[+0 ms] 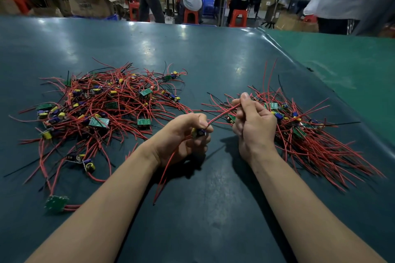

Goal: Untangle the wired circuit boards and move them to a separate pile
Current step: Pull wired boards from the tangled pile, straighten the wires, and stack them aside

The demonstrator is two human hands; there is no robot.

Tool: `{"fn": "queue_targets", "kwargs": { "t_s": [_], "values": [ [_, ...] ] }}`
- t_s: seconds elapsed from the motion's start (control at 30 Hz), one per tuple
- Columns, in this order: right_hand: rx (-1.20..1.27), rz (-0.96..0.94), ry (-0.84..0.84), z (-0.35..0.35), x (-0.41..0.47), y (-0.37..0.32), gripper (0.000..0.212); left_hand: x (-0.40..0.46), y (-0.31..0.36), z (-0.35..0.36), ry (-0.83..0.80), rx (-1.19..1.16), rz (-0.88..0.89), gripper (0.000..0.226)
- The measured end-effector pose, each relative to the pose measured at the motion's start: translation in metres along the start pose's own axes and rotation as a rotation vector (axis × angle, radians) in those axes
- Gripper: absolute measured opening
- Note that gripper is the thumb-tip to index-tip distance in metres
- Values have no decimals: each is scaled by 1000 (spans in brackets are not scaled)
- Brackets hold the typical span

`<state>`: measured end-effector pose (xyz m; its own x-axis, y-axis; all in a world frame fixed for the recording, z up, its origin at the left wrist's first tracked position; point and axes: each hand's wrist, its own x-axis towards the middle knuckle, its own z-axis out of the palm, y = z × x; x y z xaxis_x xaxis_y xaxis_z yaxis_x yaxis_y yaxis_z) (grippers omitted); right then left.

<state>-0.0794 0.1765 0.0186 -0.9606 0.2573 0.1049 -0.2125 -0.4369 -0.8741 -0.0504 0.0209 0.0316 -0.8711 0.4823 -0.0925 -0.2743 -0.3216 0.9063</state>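
**A:** What is the left hand (183, 134) doing?

**B:** Its fingers are curled round a small circuit board with a blue capacitor and a yellow part (198, 132), gripping it just above the dark teal table mat (192, 60). Thin red wires (164, 173) hang from under that hand towards the near edge of the table.

**A:** And the right hand (254, 124)?

**B:** It is closed too, thumb upright, pinching a taut red wire (222, 113) that runs from the held board up to its fingertips. The two hands are near each other, in the middle of the table.

**A:** Where are the rest of the boards?

**B:** The big tangled heap of green boards and red and black wires (102, 107) lies to the left, spread wide. A smaller pile with its red wires mostly combed one way (303, 134) lies to the right, just behind and beside the right hand. A few wires bridge the gap between the two heaps.

**A:** Anything loose?

**B:** One green board with short red leads (56, 204) sits apart near the left forearm, and another small board with yellow parts (86, 163) lies at the heap's near fringe.

**A:** Beyond the table?

**B:** Orange plastic stools (238, 17), an open cardboard box (92, 3), and people standing or seated at benches.
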Motion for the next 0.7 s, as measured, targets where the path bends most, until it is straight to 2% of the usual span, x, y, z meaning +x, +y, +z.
{"fn": "queue_targets", "kwargs": {
  "t_s": [0.1, 0.17, 0.2, 0.23, 0.3, 0.4, 0.7],
  "values": [
    [22, 92, -60, 0, 0, -1, 27, 2, -1, -1, 49, -10, 17, 11],
    [-41, 208, -177, 2, -4, 0, 35, 4, -4, -3, 113, -8, 54, 9],
    [-96, 249, -249, 3, -8, 1, 40, 5, -5, -4, 135, 2, 72, 16],
    [-150, 266, -318, 4, -12, 2, 37, 6, -7, -5, 146, 9, 83, 23],
    [-204, 245, -379, 5, -16, 3, 17, 6, -8, -6, 150, 27, 100, 29],
    [-199, 199, -288, 3, -13, 1, 22, 8, -8, -8, 135, 65, 81, 26],
    [39, 101, -36, -3, 3, -9, 23, 5, -7, -7, -18, -14, 7, 15]
  ]
}}
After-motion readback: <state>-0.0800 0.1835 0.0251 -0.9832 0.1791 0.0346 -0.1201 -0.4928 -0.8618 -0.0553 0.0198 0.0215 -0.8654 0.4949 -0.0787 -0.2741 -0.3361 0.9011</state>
